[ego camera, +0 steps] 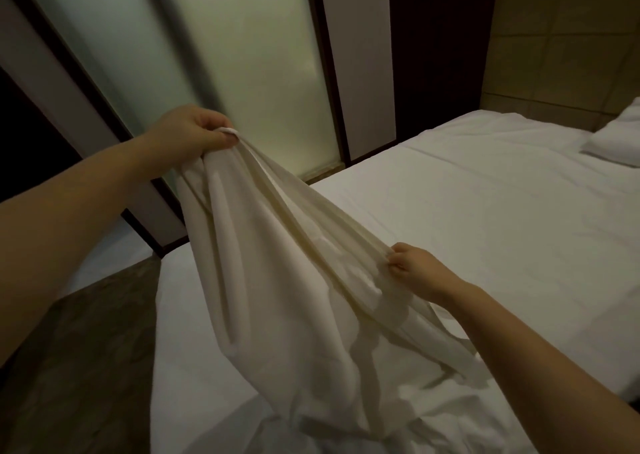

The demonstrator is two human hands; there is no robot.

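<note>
Gripping the white sheet, our left hand and right hand pinch one bunched edge. We should draw it taut above the bed corner.

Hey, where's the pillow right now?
In the head view, the pillow lies at the far right edge on the bed, beside the tiled wall, well beyond the right hand pinching the sheet.

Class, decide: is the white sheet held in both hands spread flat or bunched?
Bunched. The white sheet hangs in gathered folds between the left hand and right hand, draping onto the bed.
</note>
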